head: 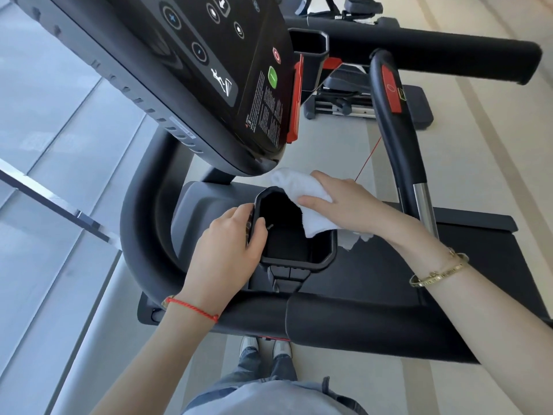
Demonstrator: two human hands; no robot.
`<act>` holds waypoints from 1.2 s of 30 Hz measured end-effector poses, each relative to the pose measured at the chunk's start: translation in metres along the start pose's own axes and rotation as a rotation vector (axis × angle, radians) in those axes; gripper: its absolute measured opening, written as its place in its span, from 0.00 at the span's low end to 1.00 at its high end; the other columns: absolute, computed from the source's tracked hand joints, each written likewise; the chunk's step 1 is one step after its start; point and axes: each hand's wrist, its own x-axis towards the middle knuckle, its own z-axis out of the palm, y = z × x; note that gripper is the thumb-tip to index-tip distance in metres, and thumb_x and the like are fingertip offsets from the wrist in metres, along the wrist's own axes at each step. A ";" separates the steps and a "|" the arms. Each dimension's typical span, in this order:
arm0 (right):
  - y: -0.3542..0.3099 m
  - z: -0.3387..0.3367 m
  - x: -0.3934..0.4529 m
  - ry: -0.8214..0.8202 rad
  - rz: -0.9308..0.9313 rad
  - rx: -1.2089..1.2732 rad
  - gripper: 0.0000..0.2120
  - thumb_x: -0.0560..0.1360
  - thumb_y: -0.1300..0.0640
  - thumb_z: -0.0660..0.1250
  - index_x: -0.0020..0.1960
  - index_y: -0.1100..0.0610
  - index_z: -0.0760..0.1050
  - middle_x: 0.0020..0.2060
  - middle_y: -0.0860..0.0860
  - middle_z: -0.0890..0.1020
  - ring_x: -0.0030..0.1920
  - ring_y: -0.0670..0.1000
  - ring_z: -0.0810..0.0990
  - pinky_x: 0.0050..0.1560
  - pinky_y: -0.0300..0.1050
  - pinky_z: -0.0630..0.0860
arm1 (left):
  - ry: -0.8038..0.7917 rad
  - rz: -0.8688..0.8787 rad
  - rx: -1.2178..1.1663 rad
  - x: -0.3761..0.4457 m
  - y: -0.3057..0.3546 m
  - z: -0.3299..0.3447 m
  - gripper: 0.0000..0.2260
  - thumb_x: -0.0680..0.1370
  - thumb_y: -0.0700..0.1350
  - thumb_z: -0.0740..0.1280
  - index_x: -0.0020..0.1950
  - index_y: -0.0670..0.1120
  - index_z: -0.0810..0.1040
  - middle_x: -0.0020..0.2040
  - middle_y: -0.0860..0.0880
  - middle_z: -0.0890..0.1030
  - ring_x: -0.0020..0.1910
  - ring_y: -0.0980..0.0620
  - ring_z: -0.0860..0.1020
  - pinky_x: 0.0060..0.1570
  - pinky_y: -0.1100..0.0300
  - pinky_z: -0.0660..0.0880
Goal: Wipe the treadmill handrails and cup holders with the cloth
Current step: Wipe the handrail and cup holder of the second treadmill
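A black cup holder [326,253] sits below the treadmill console, its dark well open at the top. My left hand [230,250] grips the holder's left rim, thumb hooked over the edge. A white cloth [314,217] drapes over the holder's far right rim and hangs into the well. My right hand [347,202] holds the cloth, fingers spread over it and pressing it on the rim. A padded black handrail [359,322] runs across in front of me. A second cup holder [311,40] shows at the top.
The tilted console [209,70] with buttons hangs just above the hands. A curved black handrail [134,235] wraps round the left side. A centre grip bar [395,130] with a red stop tab stands to the right. Another machine [368,94] stands beyond.
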 end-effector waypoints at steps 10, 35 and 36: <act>-0.011 0.033 -0.047 0.166 0.305 0.297 0.17 0.80 0.42 0.58 0.55 0.55 0.62 0.42 0.52 0.75 0.39 0.51 0.76 0.32 0.43 0.67 | -0.031 0.001 -0.021 0.002 0.001 -0.001 0.12 0.81 0.50 0.60 0.55 0.46 0.78 0.43 0.49 0.80 0.41 0.47 0.78 0.43 0.46 0.78; -0.061 0.036 -0.080 0.377 -0.157 -0.035 0.19 0.79 0.50 0.65 0.66 0.57 0.69 0.59 0.53 0.77 0.60 0.49 0.69 0.57 0.37 0.62 | -0.127 -0.007 -0.086 -0.012 -0.001 -0.019 0.11 0.80 0.50 0.61 0.60 0.49 0.78 0.48 0.51 0.80 0.47 0.47 0.79 0.47 0.47 0.78; -0.061 0.036 -0.078 0.317 -0.177 -0.117 0.21 0.79 0.48 0.64 0.67 0.58 0.69 0.63 0.54 0.75 0.64 0.50 0.67 0.62 0.39 0.59 | -0.136 -0.003 -0.093 -0.014 -0.002 -0.023 0.12 0.80 0.50 0.61 0.60 0.50 0.78 0.49 0.51 0.80 0.47 0.47 0.80 0.47 0.47 0.78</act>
